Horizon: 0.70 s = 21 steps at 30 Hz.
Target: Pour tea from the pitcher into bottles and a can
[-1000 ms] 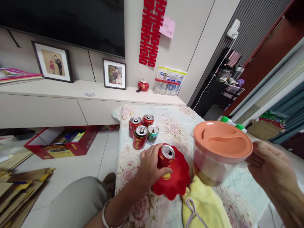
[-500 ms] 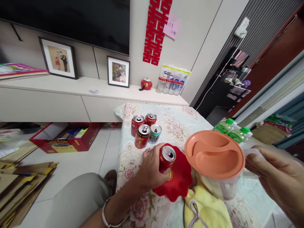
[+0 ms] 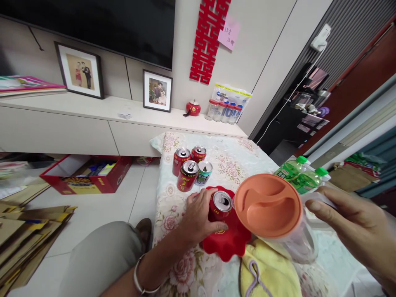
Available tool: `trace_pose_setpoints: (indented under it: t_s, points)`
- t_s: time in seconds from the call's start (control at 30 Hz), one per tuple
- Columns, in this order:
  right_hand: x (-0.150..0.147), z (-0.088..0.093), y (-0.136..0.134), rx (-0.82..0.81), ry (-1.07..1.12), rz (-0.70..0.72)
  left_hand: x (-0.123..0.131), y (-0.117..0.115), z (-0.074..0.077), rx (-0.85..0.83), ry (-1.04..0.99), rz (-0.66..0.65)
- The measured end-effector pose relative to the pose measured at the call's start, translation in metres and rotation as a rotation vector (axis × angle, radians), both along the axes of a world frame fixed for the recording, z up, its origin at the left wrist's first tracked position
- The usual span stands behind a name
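Observation:
My left hand is wrapped round an opened red drink can, held over a red scalloped plate. In my right hand is the handle of a clear plastic pitcher with an orange lid. The pitcher tilts leftward, its lid edge close to the can's top; whether they touch I cannot tell. No flowing liquid shows. Beyond my left hand stand a teal and white can and several red cans, their tops opened.
A yellow cloth lies below the pitcher on the flowered tablecloth. Green-capped bottles stand behind the pitcher at the right. A cabinet runs along the far side; a red carton and flattened cardboard are on the floor.
My right hand has shifted the pitcher left and tipped it further toward the can. My left hand keeps its grip on the can. The view has turned slightly.

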State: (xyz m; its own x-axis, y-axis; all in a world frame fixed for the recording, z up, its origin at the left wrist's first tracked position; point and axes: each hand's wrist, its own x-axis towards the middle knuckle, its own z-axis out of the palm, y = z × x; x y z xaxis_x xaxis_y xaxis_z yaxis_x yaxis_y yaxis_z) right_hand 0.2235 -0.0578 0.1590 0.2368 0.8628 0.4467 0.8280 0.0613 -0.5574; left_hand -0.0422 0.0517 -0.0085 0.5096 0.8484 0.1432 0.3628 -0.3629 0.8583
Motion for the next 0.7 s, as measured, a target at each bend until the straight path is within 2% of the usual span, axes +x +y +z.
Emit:
trace_pose_setpoints:
  t_s: [0.1,0.2,0.7]
  points:
    - [-0.003,0.000,0.003,0.041,-0.141,0.110,0.000,0.000,-0.001,0.013,-0.002,-0.013]
    - [-0.005,0.002,0.005,0.068,-0.187,0.149,0.000,0.001,-0.003,0.034,-0.004,-0.025]
    - [-0.009,0.011,0.007,0.008,-0.291,0.121,-0.001,0.003,-0.007,0.064,-0.010,-0.067]
